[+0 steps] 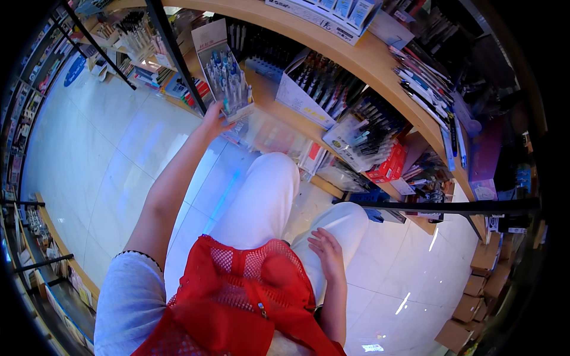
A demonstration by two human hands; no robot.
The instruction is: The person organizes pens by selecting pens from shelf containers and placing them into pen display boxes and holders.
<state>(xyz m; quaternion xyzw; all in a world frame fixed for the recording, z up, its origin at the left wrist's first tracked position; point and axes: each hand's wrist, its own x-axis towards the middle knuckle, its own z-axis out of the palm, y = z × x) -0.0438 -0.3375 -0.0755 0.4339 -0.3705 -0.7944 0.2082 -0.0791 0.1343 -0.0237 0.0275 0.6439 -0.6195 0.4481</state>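
At the shelf's front edge, my left hand (215,121) grips the lower front corner of a tall cardboard display box (240,113). Blue, white and clear pens (225,75) stand in this box, and its printed back panel rises behind them. My left arm is stretched out to reach it. My right hand (328,252) is over my right thigh, holding nothing, with its fingers apart. Right of the gripped box stands a white box (305,103) packed with capped pens. Farther right, a clear-fronted box (352,144) of pens sits beside a red carton (387,163).
A wooden upper shelf (347,49) overhangs the boxes and carries loose pens (427,89). Black metal posts (178,58) and a black bar (445,205) frame the rack. Cardboard boxes (467,302) are stacked at right. Another shelf (62,240) runs along the left over the tiled floor (111,133).
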